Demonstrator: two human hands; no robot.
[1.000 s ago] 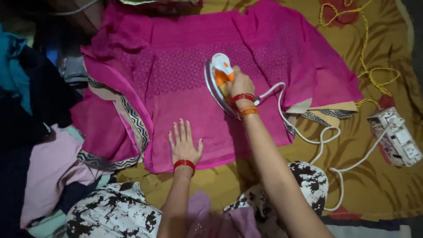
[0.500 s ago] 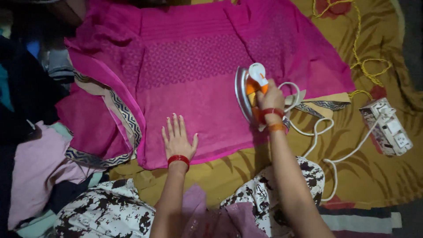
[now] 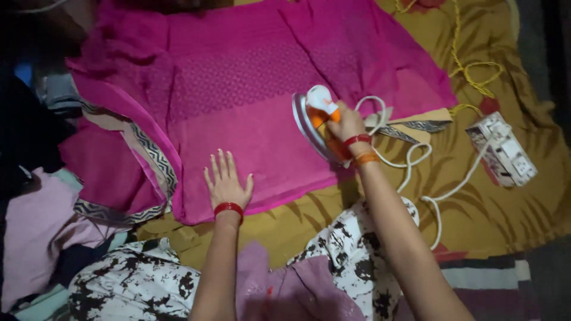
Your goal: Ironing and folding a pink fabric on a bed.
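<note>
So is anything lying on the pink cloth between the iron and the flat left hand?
Nothing visible does. The iron, held by the right hand, sits on the pink cloth, and the stretch of fabric across to the left hand is bare. The white cord trails off the other way, toward the power strip.

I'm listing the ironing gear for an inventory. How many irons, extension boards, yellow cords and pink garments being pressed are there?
Iron, in the right hand: 1
White extension board: 1
Yellow cord: 1
Pink garment, under the flat left hand: 1
Total: 4
</note>
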